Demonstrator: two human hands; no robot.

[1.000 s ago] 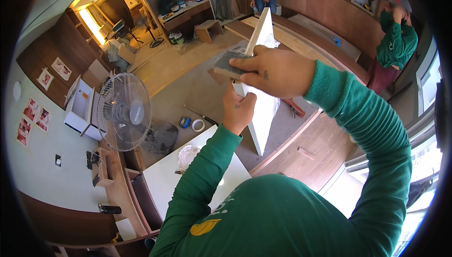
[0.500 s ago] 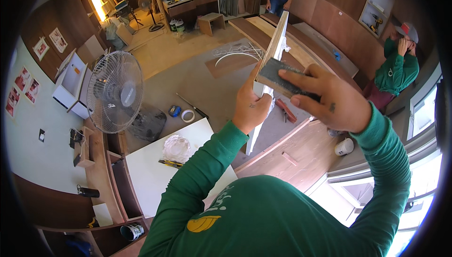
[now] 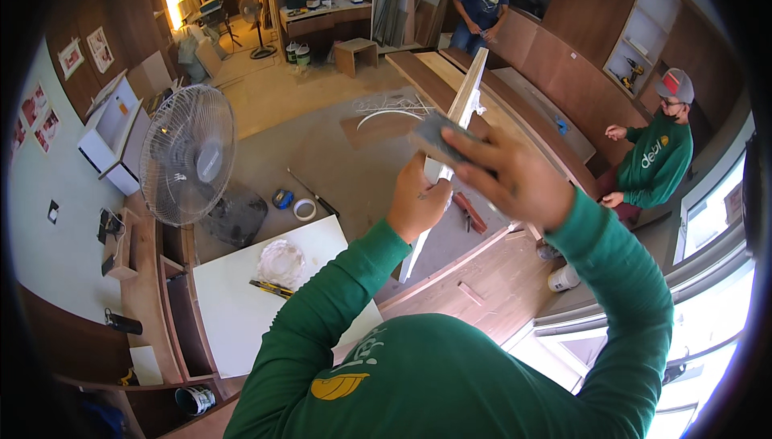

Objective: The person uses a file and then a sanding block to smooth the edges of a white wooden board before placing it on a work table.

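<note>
A narrow white panel with a bare wood edge stands tilted in front of me, running away toward the far boards. My left hand is closed around its near part, the thumb on the white side. In my right hand, somewhat blurred, is a sanding block with a dark grey face, lying at the panel's top edge just above my left hand. The fingers are wrapped over the block and hide part of it. Red-handled pliers lie on the floor right of the panel.
A standing fan is at left. Near it lie a blue tape measure, a tape roll and a white board bearing a utility knife. Long wooden boards lie ahead. One person stands beyond, another at right.
My right hand and the sanding block have moved left and slightly down along the panel. The view has shifted a little. The person at right has lowered their hands from their head.
</note>
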